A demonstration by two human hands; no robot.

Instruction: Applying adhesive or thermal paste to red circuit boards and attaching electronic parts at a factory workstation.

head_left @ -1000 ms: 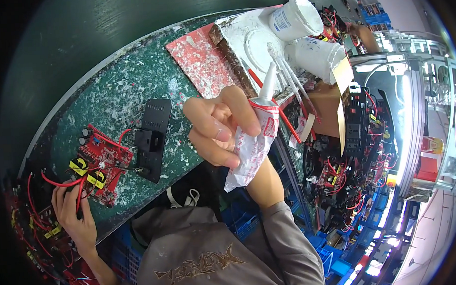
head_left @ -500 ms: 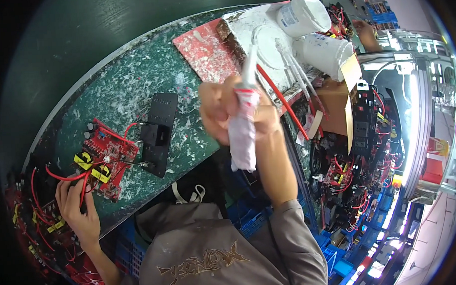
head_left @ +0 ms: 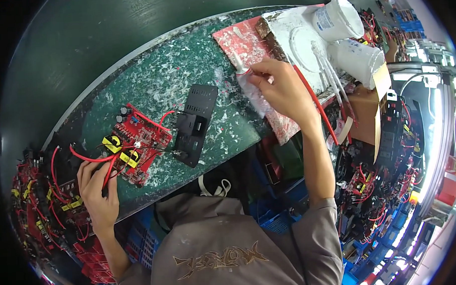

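Note:
My left hand [head_left: 98, 195] is at the near left edge of the table, fingers closed round red wires [head_left: 108, 172] that lead to a red circuit board [head_left: 140, 140] with yellow-wrapped coils and capacitors. Thin leads join that board to a flat black slotted panel [head_left: 196, 126] lying to its right. My right hand [head_left: 284, 88] pinches the neck end of a white squeeze tube [head_left: 253, 91] with a pale nozzle. The tube is low over the edge of a red, white-smeared board [head_left: 282, 125]; whether it touches the board I cannot tell.
Behind my right hand, a white-coated tray [head_left: 294, 32] holds two white tubs [head_left: 336, 19]. A red rod [head_left: 314, 102] and white-smeared sticks lean by its edge, next to an open carton [head_left: 365, 107]. More wired circuit boards [head_left: 34, 199] crowd the left; others fill the right.
My right hand has lowered the tube from close to the camera to the red board, nozzle pointing away. My left hand stays at the wires. The whole view has shifted.

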